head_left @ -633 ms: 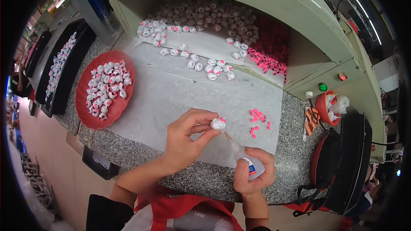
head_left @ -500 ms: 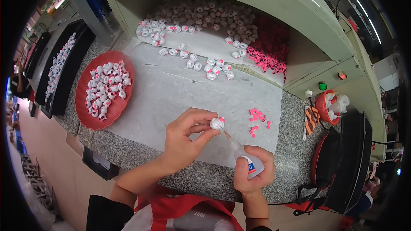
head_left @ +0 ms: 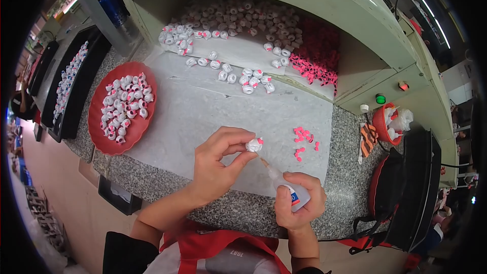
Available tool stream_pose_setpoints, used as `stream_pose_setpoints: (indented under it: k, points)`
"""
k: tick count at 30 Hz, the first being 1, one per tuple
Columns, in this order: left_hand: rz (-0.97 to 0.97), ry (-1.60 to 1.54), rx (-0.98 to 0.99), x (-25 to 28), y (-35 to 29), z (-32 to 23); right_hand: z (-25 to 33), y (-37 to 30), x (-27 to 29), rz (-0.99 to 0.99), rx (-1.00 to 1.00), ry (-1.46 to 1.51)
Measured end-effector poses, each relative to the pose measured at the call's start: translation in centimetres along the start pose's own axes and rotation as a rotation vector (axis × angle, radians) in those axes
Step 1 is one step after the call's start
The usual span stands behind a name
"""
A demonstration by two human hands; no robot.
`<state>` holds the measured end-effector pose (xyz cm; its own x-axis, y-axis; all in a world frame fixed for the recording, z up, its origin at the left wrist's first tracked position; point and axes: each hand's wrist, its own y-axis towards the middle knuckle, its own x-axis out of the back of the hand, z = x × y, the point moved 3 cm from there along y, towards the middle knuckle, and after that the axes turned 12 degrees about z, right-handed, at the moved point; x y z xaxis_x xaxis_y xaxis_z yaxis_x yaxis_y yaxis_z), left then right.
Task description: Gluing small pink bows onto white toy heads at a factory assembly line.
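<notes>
My left hand (head_left: 218,165) pinches a small white rounded piece with a pink spot (head_left: 254,145) between thumb and fingers. In my right hand (head_left: 303,208) is a translucent squeeze bottle with a thin needle nozzle (head_left: 286,185), its tip pointing up and left, close to the underside of the white piece. Whether the tip touches it I cannot tell. Several small pink pieces (head_left: 303,136) lie on the white paper (head_left: 203,104) right of my hands. White pieces with pink parts (head_left: 248,89) are scattered at the paper's far side.
On the left stands a red scalloped dish (head_left: 96,129) of white and pink pieces. A green-grey hooded box (head_left: 375,78) at the back holds heaps of white pieces (head_left: 248,18) and pink pieces (head_left: 317,66). To the right are a red basket (head_left: 379,122), striped cloth (head_left: 368,137) and black tray (head_left: 413,193).
The white piece has turned a little in my left fingers. The bottle's nozzle has drawn slightly down from the piece's face to its lower edge. The whole view has shifted slightly.
</notes>
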<state>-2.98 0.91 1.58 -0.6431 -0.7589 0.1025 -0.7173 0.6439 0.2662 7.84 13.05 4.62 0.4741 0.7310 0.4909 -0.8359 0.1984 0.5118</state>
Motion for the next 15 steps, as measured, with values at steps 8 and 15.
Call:
stream_pose_setpoints:
  k: [8,15]
  points:
    - [0.006,-0.12,0.026,-0.25,0.06,0.05,-0.31,-0.08,0.04,-0.077,-0.078,0.02]
    - [0.015,-0.311,0.119,-0.2,-0.05,0.44,-0.13,-0.12,0.05,-0.036,0.002,0.013]
